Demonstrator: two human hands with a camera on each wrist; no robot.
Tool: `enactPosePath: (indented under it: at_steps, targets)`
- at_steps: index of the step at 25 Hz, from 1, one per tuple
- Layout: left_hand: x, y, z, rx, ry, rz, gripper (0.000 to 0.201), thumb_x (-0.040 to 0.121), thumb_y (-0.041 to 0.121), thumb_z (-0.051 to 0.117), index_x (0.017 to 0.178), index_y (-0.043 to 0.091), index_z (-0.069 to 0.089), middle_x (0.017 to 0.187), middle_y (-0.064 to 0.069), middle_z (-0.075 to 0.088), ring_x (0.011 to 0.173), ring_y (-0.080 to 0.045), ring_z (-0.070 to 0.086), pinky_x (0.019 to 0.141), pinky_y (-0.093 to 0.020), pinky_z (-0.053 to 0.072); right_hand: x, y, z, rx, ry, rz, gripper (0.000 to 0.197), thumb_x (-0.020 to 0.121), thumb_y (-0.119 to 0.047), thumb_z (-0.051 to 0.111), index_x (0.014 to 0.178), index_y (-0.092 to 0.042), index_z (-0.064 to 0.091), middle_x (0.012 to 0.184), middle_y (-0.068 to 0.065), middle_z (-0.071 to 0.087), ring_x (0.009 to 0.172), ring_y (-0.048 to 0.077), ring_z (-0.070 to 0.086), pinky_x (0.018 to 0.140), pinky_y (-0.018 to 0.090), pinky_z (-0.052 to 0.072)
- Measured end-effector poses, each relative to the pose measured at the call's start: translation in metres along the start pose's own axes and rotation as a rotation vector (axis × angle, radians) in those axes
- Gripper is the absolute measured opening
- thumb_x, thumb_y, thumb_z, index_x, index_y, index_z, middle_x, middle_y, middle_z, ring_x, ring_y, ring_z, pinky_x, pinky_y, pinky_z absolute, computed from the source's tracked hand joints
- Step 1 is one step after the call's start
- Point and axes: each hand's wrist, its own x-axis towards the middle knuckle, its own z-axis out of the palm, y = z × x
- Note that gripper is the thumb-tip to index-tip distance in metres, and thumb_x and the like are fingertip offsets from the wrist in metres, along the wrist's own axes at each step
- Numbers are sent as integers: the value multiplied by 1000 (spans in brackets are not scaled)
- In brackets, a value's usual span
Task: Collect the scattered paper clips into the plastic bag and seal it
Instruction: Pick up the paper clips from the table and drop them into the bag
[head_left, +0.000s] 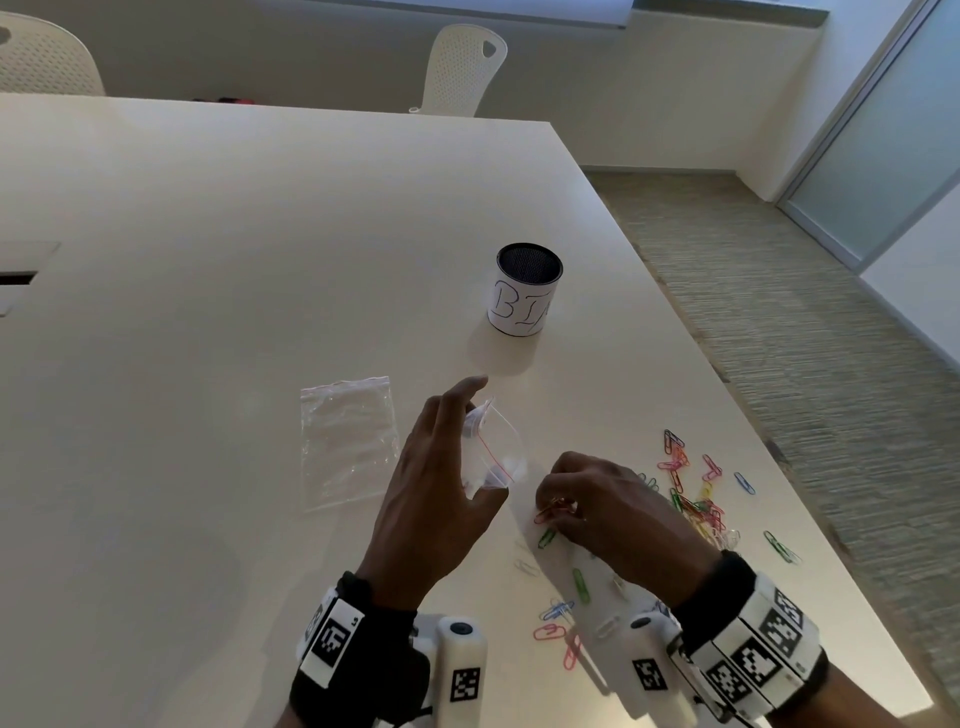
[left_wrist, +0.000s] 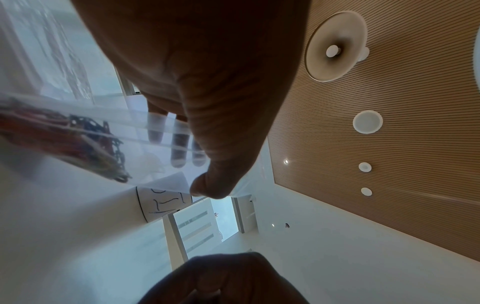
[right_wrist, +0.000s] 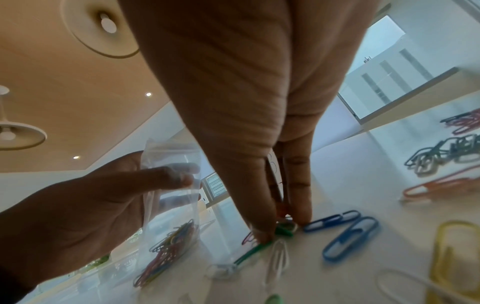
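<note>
My left hand (head_left: 436, 483) pinches the plastic bag (head_left: 493, 452) open above the surface (head_left: 208, 260), some paper clips (right_wrist: 168, 244) already inside. My right hand (head_left: 602, 504), fingertips (right_wrist: 262, 232) together, pinches clips from the coloured scatter (head_left: 696, 499) beside it. A second bag (head_left: 348, 441) lies flat nearby.

You have two hands in view: left hand (head_left: 436, 483) and right hand (head_left: 602, 506). Count two clear plastic bags, one held (head_left: 493, 452), one flat (head_left: 348, 441). One labelled cup (head_left: 524, 291) stands alone. Two white chairs (head_left: 462, 67). The loose paper clips (head_left: 696, 499) overlap too much to count.
</note>
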Motion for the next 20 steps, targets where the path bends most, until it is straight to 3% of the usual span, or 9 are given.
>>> enactPosePath:
  at_steps: [4,8,12,15,17,20]
  targets:
    - [1,-1,1,5,-7,-5,92,82,22,83,152,37,25,142,6,47,124,-9,52,90,-8,35,2,-3,4,-94,22,-25,12,100,-18,63,104,-22,74,111,-3,68,91,10,68,83,26,60]
    - [0,-1,0,-13,-6,-8,92,82,23,83,151,38,25,141,8,46,123,-7,51,88,-5,36,4,4,-2,4,20,23,11,97,-14,67,103,-17,77,107,-2,70,88,9,69,83,24,60]
    - [-1,2,-1,-23,-6,-16,90,82,20,82,152,37,26,142,7,47,127,-9,53,97,-20,43,1,17,-9,234,92,151,10,87,-13,80,94,-19,81,93,-7,76,83,6,73,83,28,63]
    - [-1,5,-2,-21,-2,-20,89,82,19,81,152,35,28,142,7,47,128,-8,51,99,-23,41,-4,14,-23,541,183,218,12,83,-8,83,91,-17,82,82,0,81,78,10,78,85,30,64]
    - [-1,6,-3,-23,-2,-21,89,82,20,81,152,35,28,142,8,46,127,-7,50,100,-25,44,-7,2,-36,716,234,192,11,83,-8,82,91,-14,82,82,5,81,79,19,79,83,32,64]
    - [-2,7,-3,-15,-11,-17,92,81,21,83,152,36,27,142,8,45,126,-8,50,101,-30,49,-7,-21,-51,839,337,115,11,84,-7,80,94,-11,81,84,6,81,79,19,79,79,25,62]
